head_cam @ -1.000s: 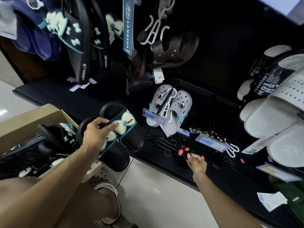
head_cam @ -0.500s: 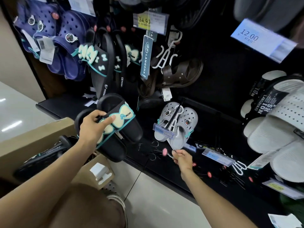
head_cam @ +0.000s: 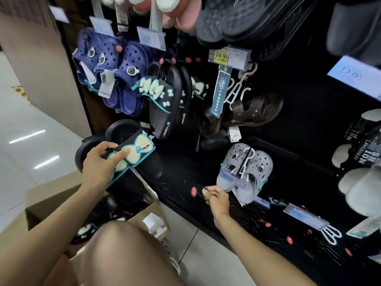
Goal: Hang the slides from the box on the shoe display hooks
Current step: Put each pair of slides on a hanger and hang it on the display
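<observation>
Black display wall [head_cam: 309, 124] fills most of the view, hung with footwear. Cardboard box [head_cam: 51, 195] sits on the floor at lower left, below your left arm, more black slides with teal bows inside it [head_cam: 90, 228].

White slides with LANGSHA straps [head_cam: 362, 162] hang at far right. Navy clogs [head_cam: 121, 79] hang upper left. Next to them, black bow slides already hung [head_cam: 165, 104] on the wall, same design as yours. Brown sandals [head_cam: 253, 112] hang mid-wall under the 24.90 price tag [head_cam: 222, 56]. Grey clogs [head_cam: 245, 172] hang low on a white hanger, just above your right hand.

Your left hand [head_cam: 99, 166] holds the pair of black slides [head_cam: 134, 159] by the strap, fingers curled over the teal-and-cream bow marked "MOM". The pair is up off the box, in front of the wall's lower left, below the hung bow slides, not on any hook.

Your right hand [head_cam: 216, 198] is low at the black base shelf [head_cam: 237, 221], fingers pinched on a thin dark wire hook with a small red tag [head_cam: 194, 191] at its end. Hook body is hard to make out against the black. Loose hooks with red tags [head_cam: 289, 240] lie scattered along the shelf to the right.

Your knee [head_cam: 123, 254] is at bottom centre.
</observation>
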### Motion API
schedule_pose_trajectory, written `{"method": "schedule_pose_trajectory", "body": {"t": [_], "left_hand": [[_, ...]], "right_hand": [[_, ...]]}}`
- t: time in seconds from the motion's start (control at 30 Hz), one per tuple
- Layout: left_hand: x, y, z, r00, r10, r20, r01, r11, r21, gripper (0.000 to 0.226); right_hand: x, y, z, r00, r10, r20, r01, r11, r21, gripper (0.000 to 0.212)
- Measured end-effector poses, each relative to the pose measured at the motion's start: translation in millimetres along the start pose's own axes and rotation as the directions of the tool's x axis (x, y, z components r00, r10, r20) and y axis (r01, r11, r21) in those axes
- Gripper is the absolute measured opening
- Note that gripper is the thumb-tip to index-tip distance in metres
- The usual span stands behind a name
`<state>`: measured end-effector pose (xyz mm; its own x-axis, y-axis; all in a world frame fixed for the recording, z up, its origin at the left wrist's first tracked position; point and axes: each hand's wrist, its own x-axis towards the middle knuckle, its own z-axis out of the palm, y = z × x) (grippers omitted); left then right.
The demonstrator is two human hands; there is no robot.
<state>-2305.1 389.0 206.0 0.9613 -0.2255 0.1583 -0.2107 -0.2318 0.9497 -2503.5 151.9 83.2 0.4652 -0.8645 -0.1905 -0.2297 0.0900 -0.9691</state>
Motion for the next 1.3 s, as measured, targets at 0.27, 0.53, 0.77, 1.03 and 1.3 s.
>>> {"method": "schedule_pose_trajectory", "body": {"t": [0.27, 0.53, 0.77, 1.03, 1.3], "left_hand": [[4, -31, -55, 0.985, 0.001, -0.173, 0.018, 0.994, 0.108, 0.037], [16, -48, -88, 0.942, -0.158, -0.296, 0.182, 0.982, 0.057, 0.03], [20, -57, -119, 0.937, -0.176, -0.302, 0.228, 0.962, 0.148, 0.033], [15, -67, -133, 0.94, -0.24, -0.241, 0.291, 0.935, 0.201, 0.034], [16, -68, -137, 0.916, -0.366, -0.163, 0.372, 0.928, 0.005, 0.018]], "right_hand": [[-1, -75, 67, 0.949, -0.225, 0.221, 0.264, 0.95, -0.166, 0.01], [-25, -129, 144, 0.809, -0.367, 0.458, 0.507, 0.83, -0.23, 0.005], [-50, -161, 206, 0.628, -0.446, 0.637, 0.682, 0.71, -0.175, 0.004], [-58, -143, 233, 0.577, -0.425, 0.697, 0.64, 0.766, -0.062, 0.003], [-65, -137, 247, 0.469, -0.375, 0.8, 0.687, 0.724, -0.064, 0.006]]}}
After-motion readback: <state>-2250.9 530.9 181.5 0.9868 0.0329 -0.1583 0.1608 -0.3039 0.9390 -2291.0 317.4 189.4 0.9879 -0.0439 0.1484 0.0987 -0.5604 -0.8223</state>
